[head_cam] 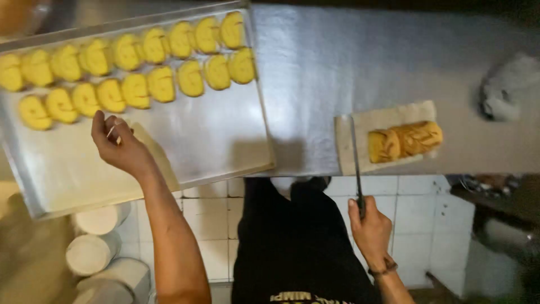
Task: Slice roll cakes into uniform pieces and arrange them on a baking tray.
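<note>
Rolled yellow cake [406, 141] on a paper sheet [394, 115] at the table [337, 67] edge — cut end toward the blade. Long knife [356, 163] gripped in the right hand [369, 225], closed around the handle. Left hand [115, 143] over the tray [225, 141], fingers loosely curled, apparently empty — beside rows of yellow slices [135, 65] laid flat.

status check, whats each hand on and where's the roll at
Left hand over tray, below the slices. Right hand grips knife, blade on paper. Roll uncut on paper, nothing blocking.
</note>
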